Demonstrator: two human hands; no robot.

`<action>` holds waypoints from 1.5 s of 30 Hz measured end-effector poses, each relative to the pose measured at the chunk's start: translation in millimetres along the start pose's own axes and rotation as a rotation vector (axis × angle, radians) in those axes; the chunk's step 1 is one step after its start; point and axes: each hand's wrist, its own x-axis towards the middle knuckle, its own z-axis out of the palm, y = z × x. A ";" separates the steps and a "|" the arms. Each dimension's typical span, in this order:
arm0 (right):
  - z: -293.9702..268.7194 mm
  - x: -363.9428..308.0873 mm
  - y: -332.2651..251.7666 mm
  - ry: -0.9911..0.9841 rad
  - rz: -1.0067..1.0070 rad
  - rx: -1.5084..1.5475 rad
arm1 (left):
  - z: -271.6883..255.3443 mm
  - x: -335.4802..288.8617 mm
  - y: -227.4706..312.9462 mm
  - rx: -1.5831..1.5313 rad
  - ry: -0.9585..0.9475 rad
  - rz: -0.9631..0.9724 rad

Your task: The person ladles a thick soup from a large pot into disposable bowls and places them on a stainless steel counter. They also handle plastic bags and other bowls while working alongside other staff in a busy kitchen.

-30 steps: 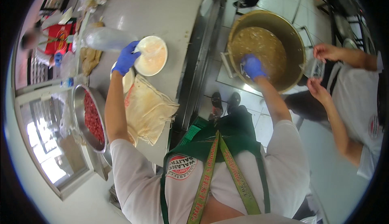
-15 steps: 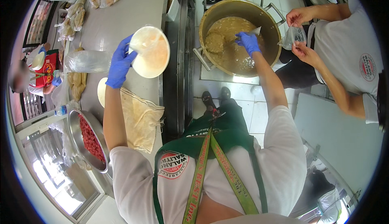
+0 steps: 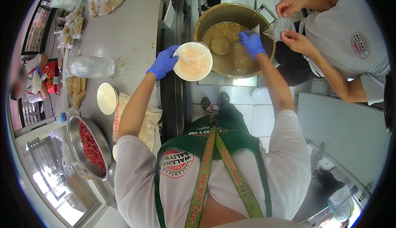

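My left hand point(image 3: 164, 62), in a blue glove, grips the rim of a white bowl point(image 3: 177, 70) lined with a clear plastic bag point(image 3: 193, 61). Pale orange shows inside the bowl. It is held between the steel table and a large metal pot point(image 3: 199, 23). Over the pot, my right hand point(image 3: 252, 44), also gloved in blue, is closed around a ladle, whose grey handle end point(image 3: 256, 29) sticks out past the fingers. The ladle's round head point(image 3: 220, 45) sits in the brown broth point(image 3: 231, 29). The fingers of my right hand are partly hidden.
At right, a co-worker's hands point(image 3: 295, 40) hold a clear plastic bag point(image 3: 279, 28). On the steel table point(image 3: 128, 34) lie an empty white bowl point(image 3: 107, 99), a cloth point(image 3: 148, 125), a plastic roll point(image 3: 91, 67), bagged food point(image 3: 76, 91) and a steel basin point(image 3: 101, 145) of red meat.
My left hand has carried the lined bowl rightward off the table toward the pot. The ladle's head now shows more clearly in the broth. The co-worker still handles the clear bag.
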 end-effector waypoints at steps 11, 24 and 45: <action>-98.3 -5.6 -124.5 -0.124 0.149 0.207 | 44.3 32.8 12.5 -0.003 -0.210 -0.046; -121.3 -38.5 -209.2 -0.177 -0.012 0.073 | 72.9 87.5 21.7 -0.186 -0.359 -0.261; -117.0 -89.2 -229.6 -0.095 -0.282 -0.063 | 58.4 116.0 48.8 -0.320 -0.264 -0.173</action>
